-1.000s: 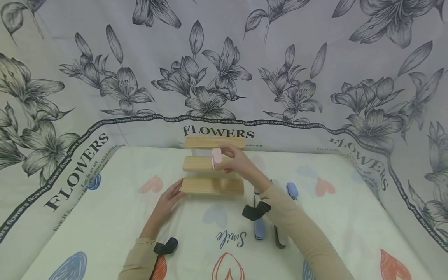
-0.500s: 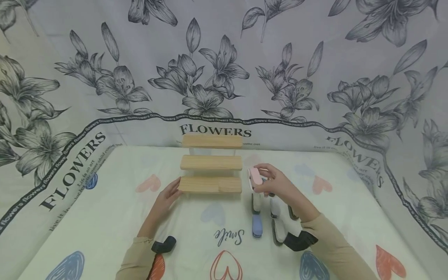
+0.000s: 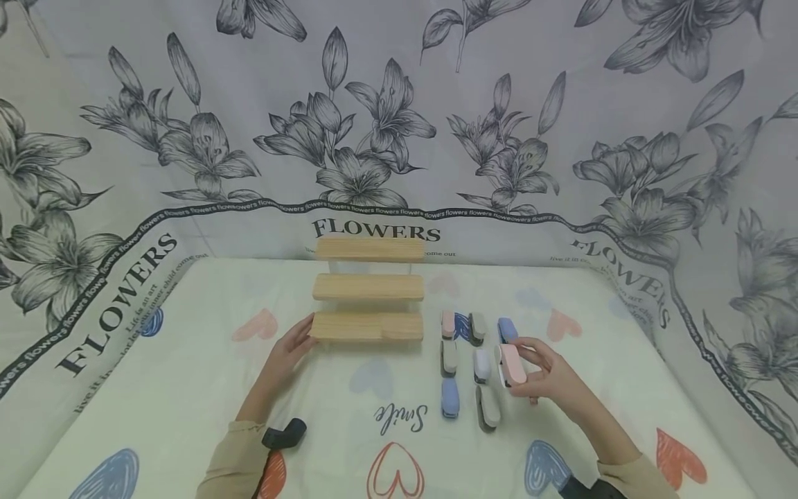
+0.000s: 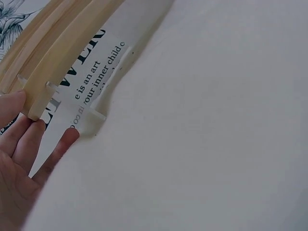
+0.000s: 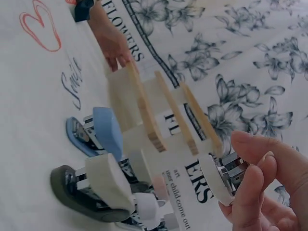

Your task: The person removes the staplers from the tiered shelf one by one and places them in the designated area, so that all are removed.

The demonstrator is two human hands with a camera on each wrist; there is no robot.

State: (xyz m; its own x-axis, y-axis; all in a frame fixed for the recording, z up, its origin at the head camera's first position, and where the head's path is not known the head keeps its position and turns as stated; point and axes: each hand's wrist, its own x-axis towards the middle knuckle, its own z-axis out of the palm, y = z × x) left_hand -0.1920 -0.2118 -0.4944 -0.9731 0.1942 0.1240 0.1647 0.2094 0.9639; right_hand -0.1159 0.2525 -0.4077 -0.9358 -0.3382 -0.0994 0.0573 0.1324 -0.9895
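A three-tier wooden stand (image 3: 368, 287) has pale boards on clear supports. My left hand (image 3: 286, 357) grips the left end of its lowest board; in the left wrist view the thumb (image 4: 10, 107) and fingers pinch that end. Over on the right, my right hand (image 3: 555, 378) pinches a pink stapler (image 3: 513, 364) between thumb and fingers. The right wrist view shows this stapler (image 5: 215, 180) edge-on, its metal parts facing the fingers. Just behind the held stapler lies a blue stapler (image 3: 507, 328), partly hidden by it. I cannot tell whether the held one touches the cloth.
Several staplers lie in rows right of the stand: a pink one (image 3: 448, 324), a grey-green one (image 3: 477, 328), a whitish one (image 3: 449, 358), a lavender one (image 3: 481, 365), a blue one (image 3: 449, 398) and a grey one (image 3: 489, 407). Flower-printed cloth (image 3: 374, 125) hangs behind.
My right hand has carried the pink stapler from in front of the stand's boards to the right and nearer, beside the other staplers. My left hand has kept its grip on the stand.
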